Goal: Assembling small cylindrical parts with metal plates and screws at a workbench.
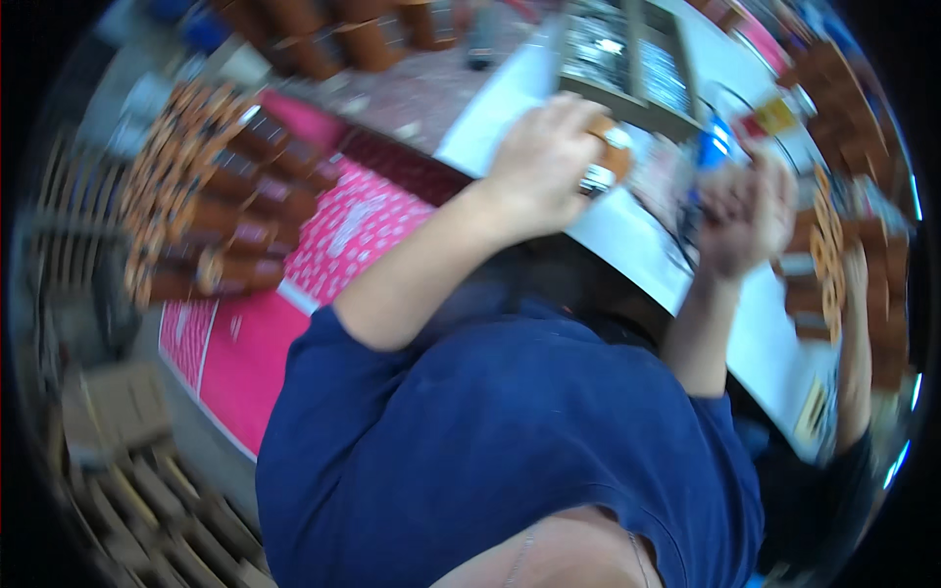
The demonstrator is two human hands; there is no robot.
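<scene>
Far left of the grip: stacked orange-brown cylinders [240, 220]; nearer, pink printed sheet [250, 363]. Left hand [544, 167]: fingers closed around a round orange-brown piece [616, 159], which sticks out on the hand's right side. Just beyond the grip, divided tray [627, 106], shiny small parts inside. White tabletop [632, 250] below and right of the grip. Then blue object [717, 145], right beside right hand [747, 211]; hand blurred, can't tell if holding. Farthest right, another person's forearm [856, 353].

Rounded orange-brown piece [615, 157], one; black-and-white patch on its side; partly covered by the left hand [547, 162] gripping it, beside white tabletop [637, 247].
</scene>
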